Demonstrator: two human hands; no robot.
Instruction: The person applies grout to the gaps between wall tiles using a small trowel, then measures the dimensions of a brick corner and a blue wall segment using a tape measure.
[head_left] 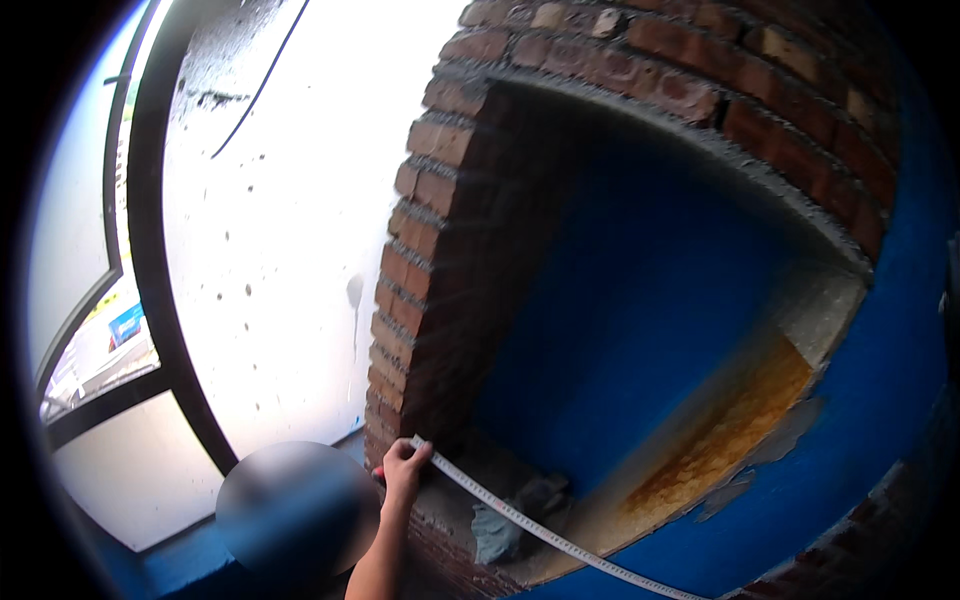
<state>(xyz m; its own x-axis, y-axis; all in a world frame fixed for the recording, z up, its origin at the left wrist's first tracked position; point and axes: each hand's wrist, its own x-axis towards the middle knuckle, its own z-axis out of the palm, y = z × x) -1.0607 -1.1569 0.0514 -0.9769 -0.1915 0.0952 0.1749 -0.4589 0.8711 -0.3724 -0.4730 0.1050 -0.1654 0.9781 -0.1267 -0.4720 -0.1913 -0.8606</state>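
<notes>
My left hand (404, 466) reaches up from the lower edge with the arm extended. Its fingers are pinched on the end of a white measuring tape (510, 512), at the lower part of the brick pillar's edge. From there the tape runs down to the right, along the front of the recess, and leaves the picture at the lower edge. A small red spot shows beside the hand; what it belongs to is unclear. The tape's case is not visible, nor is my right hand. Behind the tape lies a crumpled pale green cloth or bag (497, 533).
A rough brick pillar (408, 270) and brick arch frame a recess with a blue back wall (640, 250). Its sill (725, 430) is orange-stained. At left stand a bright white wall (280, 230) and dark-framed door (160, 220). A blurred round patch (298, 515) hides things beside my arm.
</notes>
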